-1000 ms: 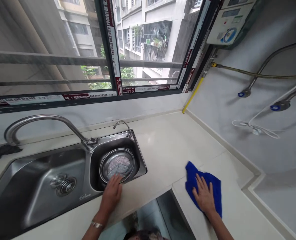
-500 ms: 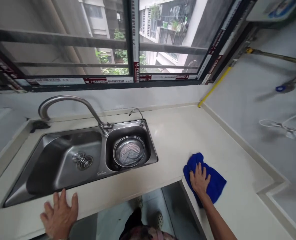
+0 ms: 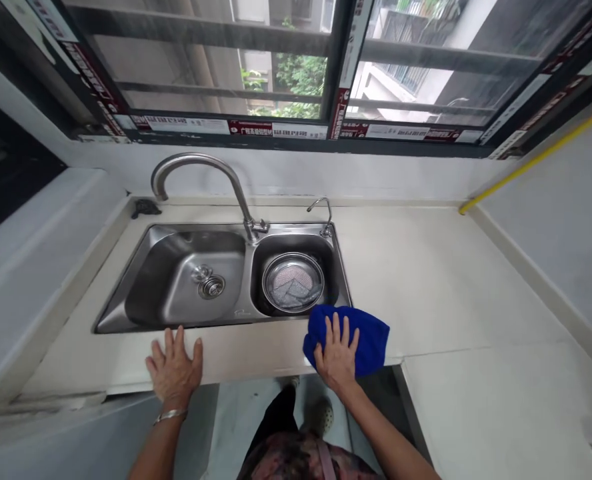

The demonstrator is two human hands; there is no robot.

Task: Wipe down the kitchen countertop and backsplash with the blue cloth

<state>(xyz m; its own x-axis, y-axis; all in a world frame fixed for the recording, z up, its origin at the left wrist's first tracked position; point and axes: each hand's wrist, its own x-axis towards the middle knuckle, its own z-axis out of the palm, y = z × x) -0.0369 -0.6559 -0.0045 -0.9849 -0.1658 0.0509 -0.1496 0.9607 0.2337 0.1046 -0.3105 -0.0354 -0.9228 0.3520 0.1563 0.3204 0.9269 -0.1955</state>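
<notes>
Right hand is lying flat and open on a blue microfiber cloth, fingers spread, pressing down rather than bunching it up. The cloth sits on the near edge of a pale stone table, right up against the front rim of the sink, and looks like it droops a little over the edge.

Left hand is empty, palm down with the fingers splayed on that same near edge, well left of the cloth. There's a silver bracelet on that wrist.

Just past the hands is a double stainless steel sink. The right-hand small basin holds a round mesh strainer basket with something greyish inside, can't tell what. A gooseneck faucet rises between the basins at the far side, with a small filter tap to its right. There's a small black object on the table behind the far left corner of the sink. Further out, a yellow pipe runs along the right wall up to a barred window.
</notes>
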